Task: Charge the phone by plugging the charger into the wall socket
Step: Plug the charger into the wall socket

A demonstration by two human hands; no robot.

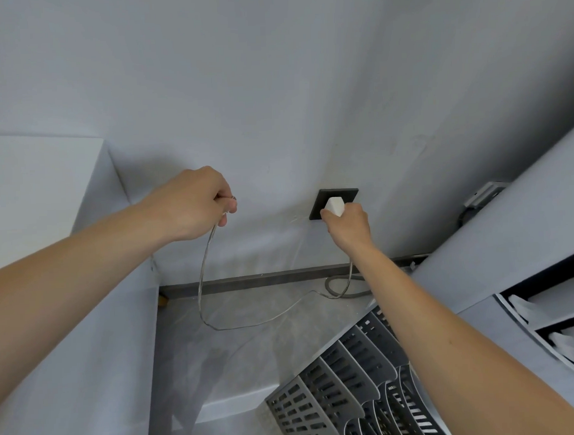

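Note:
A black wall socket (324, 198) sits low on the pale wall. A white charger block (334, 206) is pressed against the socket's face, and my right hand (346, 226) is closed around it from below. My left hand (194, 204) is held up to the left of the socket, fingers closed on the free end of the thin silvery cable (203, 278). The cable hangs from that hand, loops over the floor and rises toward the right hand. No phone is in view.
A white cabinet (50, 199) stands on the left. A grey slotted rack (347, 387) lies at the bottom right beneath my right forearm. A white unit with dark shelves (525, 274) fills the right side. A thicker grey cable (337, 285) curls along the dark skirting.

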